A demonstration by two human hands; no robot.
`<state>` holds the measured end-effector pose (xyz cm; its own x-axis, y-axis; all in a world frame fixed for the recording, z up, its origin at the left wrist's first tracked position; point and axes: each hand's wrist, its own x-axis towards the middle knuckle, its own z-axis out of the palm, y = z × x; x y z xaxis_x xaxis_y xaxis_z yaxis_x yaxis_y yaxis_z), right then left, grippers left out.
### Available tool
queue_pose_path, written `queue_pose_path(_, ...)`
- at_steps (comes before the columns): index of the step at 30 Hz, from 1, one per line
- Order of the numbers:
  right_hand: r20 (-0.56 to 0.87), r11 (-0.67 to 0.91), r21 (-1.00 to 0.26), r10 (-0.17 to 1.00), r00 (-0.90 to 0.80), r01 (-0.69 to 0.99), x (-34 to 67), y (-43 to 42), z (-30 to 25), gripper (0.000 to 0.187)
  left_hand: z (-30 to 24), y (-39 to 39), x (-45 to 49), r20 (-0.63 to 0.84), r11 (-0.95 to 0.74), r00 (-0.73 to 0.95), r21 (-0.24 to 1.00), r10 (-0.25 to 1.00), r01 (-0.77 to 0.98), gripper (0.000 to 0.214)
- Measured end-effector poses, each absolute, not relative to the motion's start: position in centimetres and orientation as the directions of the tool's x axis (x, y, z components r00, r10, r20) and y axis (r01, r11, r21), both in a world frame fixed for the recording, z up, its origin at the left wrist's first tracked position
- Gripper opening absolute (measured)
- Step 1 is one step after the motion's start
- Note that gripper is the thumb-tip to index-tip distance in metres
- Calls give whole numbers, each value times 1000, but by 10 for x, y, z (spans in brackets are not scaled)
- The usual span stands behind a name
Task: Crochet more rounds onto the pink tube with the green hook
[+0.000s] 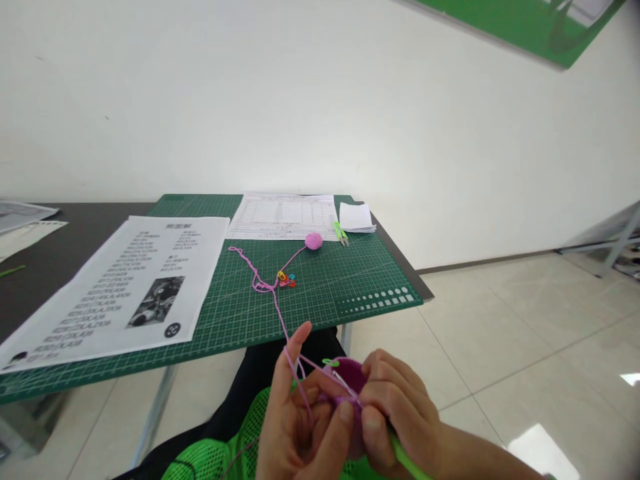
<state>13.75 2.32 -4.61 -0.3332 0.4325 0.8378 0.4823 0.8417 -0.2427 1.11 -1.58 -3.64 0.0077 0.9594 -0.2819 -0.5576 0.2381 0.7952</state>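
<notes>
My left hand (295,420) is closed on a small purple crochet piece (350,377) in front of my lap, its index finger raised with pink yarn (277,307) running over it. My right hand (395,407) pinches a green-handled crochet hook (405,460) whose metal tip is in the piece. A green stitch marker clips the piece's upper edge. The yarn trails up onto the green cutting mat (345,280) to a small pink yarn ball (313,241). Coloured stitch markers (286,279) lie beside the yarn.
A printed instruction sheet (125,287) covers the mat's left part. A table sheet (285,217), white paper slips (356,217) and green snips (341,233) lie at the back. Beneath the mat stands a dark table (60,247) against a white wall; tiled floor to the right.
</notes>
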Motion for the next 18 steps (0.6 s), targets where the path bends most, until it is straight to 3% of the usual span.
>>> queue_pose_path(3, 832, 861, -257, 428, -352, 439, 142, 21, -42, 26, -38, -12, 3, -315, 334, 149, 690, 937, -642, 83)
queue_pose_path(7, 813, 873, -297, 443, -377, 386, 147, 20, -29, 29, -36, -9, -6, -302, 379, 234, 641, 924, -667, 78)
queue_pose_path(12, 716, 858, -353, 505, -482, 374, 158, 15, -15, 32, -31, -7, -8, -282, 369, 241, 648, 929, -666, 78)
queue_pose_path(18, 689, 834, -362, 540, -482, 416, 166, 12, -11, 27, -35, -9, -6, -265, 350, 228, 709, 937, -613, 75)
